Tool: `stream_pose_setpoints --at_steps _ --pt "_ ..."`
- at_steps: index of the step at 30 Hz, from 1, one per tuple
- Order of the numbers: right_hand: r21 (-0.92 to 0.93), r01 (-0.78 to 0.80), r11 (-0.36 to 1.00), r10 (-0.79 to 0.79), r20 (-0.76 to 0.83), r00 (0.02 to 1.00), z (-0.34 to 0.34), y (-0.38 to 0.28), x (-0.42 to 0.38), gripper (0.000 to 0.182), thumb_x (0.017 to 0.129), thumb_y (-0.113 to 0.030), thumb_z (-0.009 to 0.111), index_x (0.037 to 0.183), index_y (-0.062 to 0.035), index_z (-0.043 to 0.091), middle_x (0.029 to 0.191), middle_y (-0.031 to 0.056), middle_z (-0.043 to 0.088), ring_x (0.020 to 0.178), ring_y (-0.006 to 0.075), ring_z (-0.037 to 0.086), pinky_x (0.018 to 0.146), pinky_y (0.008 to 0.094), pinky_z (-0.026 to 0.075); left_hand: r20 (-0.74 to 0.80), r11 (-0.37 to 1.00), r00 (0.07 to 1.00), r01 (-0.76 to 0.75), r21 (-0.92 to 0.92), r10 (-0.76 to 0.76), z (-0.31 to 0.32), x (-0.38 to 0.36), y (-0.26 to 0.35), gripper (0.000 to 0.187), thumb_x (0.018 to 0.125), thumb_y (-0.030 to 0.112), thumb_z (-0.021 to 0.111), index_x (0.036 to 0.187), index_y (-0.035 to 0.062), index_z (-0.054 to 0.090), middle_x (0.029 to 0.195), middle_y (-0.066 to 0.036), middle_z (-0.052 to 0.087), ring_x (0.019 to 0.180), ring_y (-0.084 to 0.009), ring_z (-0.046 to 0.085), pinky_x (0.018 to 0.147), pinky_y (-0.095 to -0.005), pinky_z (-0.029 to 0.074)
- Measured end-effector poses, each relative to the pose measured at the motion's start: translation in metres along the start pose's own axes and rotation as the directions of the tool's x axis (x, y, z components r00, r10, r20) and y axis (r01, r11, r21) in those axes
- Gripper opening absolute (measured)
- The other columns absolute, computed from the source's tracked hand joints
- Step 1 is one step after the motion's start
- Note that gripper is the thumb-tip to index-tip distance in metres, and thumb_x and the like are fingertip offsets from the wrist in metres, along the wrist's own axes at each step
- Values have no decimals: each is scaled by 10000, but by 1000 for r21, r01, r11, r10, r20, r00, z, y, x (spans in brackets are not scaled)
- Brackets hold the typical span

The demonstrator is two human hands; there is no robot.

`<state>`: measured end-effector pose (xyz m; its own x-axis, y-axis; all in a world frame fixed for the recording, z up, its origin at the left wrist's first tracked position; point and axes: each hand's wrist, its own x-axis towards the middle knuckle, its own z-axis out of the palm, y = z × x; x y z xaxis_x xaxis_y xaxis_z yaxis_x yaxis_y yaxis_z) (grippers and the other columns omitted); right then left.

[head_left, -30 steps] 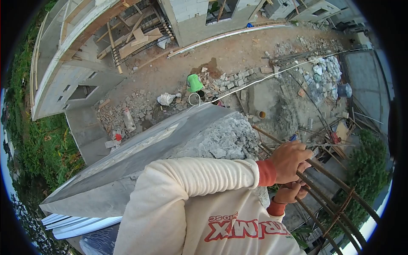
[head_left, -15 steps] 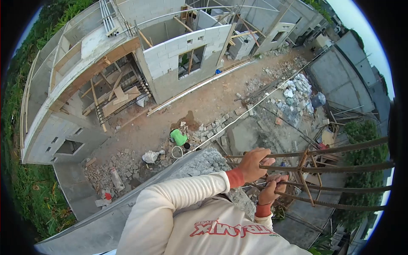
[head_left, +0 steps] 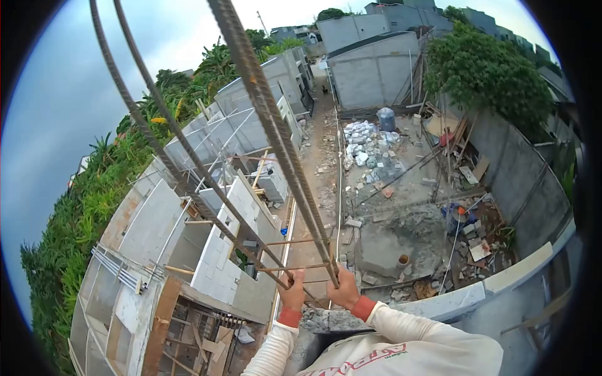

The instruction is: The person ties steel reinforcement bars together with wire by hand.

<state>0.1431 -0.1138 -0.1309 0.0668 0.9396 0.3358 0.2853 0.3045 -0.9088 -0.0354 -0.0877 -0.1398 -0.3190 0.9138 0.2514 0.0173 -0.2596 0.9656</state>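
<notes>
Long ribbed steel rebars (head_left: 276, 128) rise in front of me from the top of a rough concrete column (head_left: 329, 321). My left hand (head_left: 291, 292) is closed round a bar on the left side of this cage, low down near the concrete. My right hand (head_left: 343, 289) grips a bar on the right side at about the same height. Between the hands, thin rusty stirrups (head_left: 293, 242) tie the bars together. Two thinner-looking rebars (head_left: 141, 122) lean up toward the upper left. My palms hide where the bars are gripped.
Far below, unfinished block walls (head_left: 216, 263) stand to the left. A dirt path (head_left: 313, 207) runs between them and a concrete slab (head_left: 395, 247). White bags (head_left: 367, 141), rubble and a blue drum (head_left: 387, 119) lie beyond. A pale wall top (head_left: 442, 305) curves off right.
My view has swung up and turned, so the rebars that ran off to the right now stand upright ahead. Both hands still hold bars, now side by side rather than one above the other.
</notes>
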Motion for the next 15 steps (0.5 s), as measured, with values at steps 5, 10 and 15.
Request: stream_pose_setpoints --at_steps 5,10,15 --pt "58 -3 998 3 -12 1000 -18 -13 -13 439 761 -116 718 1141 42 563 794 199 640 719 409 657 653 465 511 40 994 997 64 -93 -61 1 -8 4 127 987 80 662 875 38 618 752 8 561 674 -82 501 585 -268 392" --pt "111 68 992 -60 -70 996 -7 2 -11 465 780 -98 697 1183 52 520 896 232 650 834 457 656 714 499 528 84 992 989 123 -37 -119 -3 -7 10 127 1006 115 669 930 63 582 842 -20 581 765 -121 566 702 -284 510" --pt "154 42 987 -36 -39 999 0 4 -6 450 712 -83 693 1109 33 516 915 224 626 864 470 627 738 519 515 196 994 978 82 -71 -67 -6 -1 10 179 1054 154 609 911 105 511 754 -1 492 729 -121 489 742 -320 486"
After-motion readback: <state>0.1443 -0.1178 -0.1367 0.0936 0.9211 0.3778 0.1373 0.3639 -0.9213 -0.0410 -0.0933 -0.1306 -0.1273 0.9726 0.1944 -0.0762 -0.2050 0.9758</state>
